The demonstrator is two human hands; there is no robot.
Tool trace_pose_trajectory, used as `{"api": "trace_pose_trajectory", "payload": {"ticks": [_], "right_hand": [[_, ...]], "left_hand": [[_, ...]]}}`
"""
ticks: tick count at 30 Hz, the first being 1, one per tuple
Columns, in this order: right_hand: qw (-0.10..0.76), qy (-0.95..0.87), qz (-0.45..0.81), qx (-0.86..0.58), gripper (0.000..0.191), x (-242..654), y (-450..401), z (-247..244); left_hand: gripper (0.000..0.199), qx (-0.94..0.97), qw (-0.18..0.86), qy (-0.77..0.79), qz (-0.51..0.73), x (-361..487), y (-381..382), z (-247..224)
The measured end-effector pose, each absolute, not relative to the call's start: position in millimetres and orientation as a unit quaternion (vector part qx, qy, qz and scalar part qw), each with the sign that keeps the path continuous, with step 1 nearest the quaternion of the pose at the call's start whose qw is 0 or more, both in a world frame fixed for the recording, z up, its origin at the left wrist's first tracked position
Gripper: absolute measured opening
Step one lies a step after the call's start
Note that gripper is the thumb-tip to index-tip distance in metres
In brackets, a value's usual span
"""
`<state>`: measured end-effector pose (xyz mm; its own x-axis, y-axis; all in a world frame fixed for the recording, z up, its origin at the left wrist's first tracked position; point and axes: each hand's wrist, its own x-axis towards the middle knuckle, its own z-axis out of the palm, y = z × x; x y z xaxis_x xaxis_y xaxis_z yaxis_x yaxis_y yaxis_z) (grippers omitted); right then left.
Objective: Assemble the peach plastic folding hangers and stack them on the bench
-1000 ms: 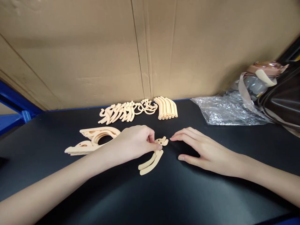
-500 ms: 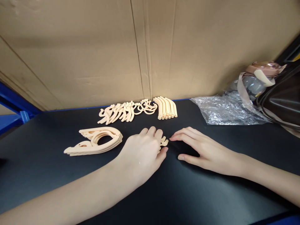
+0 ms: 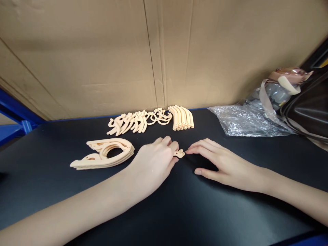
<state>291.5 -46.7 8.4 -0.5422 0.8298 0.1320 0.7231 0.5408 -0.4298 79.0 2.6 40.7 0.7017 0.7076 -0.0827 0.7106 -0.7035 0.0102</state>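
Observation:
My left hand (image 3: 156,162) is closed, its thumb and fingers around a small cream-coloured hanger piece (image 3: 180,153). Only the piece's knobbed end with a small hole shows; the rest is hidden beneath the hand. Just right of that end, my right hand (image 3: 221,162) rests on the black table, fingers stretched out and thumb apart, holding nothing. Its index fingertip lies very close to the piece; I cannot tell if they touch. To the left of my left hand lies a stack of folded cream plastic hangers (image 3: 123,157).
Along the back of the black table (image 3: 205,218) lie loose curved hanger parts (image 3: 130,123), several hooks (image 3: 161,118) and a neat row of curved arms (image 3: 180,118). Clear plastic wrap (image 3: 238,119), a strapped bottle (image 3: 278,87) and a dark bag (image 3: 310,102) occupy the right. Cardboard (image 3: 102,51) stands behind.
My left thumb and fingers have drawn back slightly to the left, and the end of the hanger piece now shows more plainly. My right hand has stayed in place.

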Motion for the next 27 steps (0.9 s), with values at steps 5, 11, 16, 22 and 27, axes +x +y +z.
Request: {"api": "trace_pose_trajectory", "payload": {"ticks": [5,11,16,22,27], "right_hand": [[0.162,-0.862,0.164,-0.451,0.037,291.7,-47.1,9.0],[0.156,-0.864,0.161,-0.452,0.037,291.6,-47.2,8.9],[0.159,-0.864,0.160,-0.451,0.038,291.9,-48.0,9.3],[0.170,-0.860,0.103,-0.470,0.041,298.8,-44.2,20.3],[0.175,-0.848,-0.039,-0.499,0.042,313.9,-31.8,38.4]], "left_hand": [[0.015,0.925,0.041,0.375,-0.042,78.1,5.4,45.0],[0.015,0.923,0.044,0.379,-0.042,78.3,6.1,47.7],[0.017,0.931,0.026,0.365,-0.003,75.1,5.3,48.4],[0.020,0.945,0.016,0.312,0.096,60.2,-3.0,42.4],[0.013,0.951,-0.057,0.245,0.181,43.2,-8.4,30.8]]}}
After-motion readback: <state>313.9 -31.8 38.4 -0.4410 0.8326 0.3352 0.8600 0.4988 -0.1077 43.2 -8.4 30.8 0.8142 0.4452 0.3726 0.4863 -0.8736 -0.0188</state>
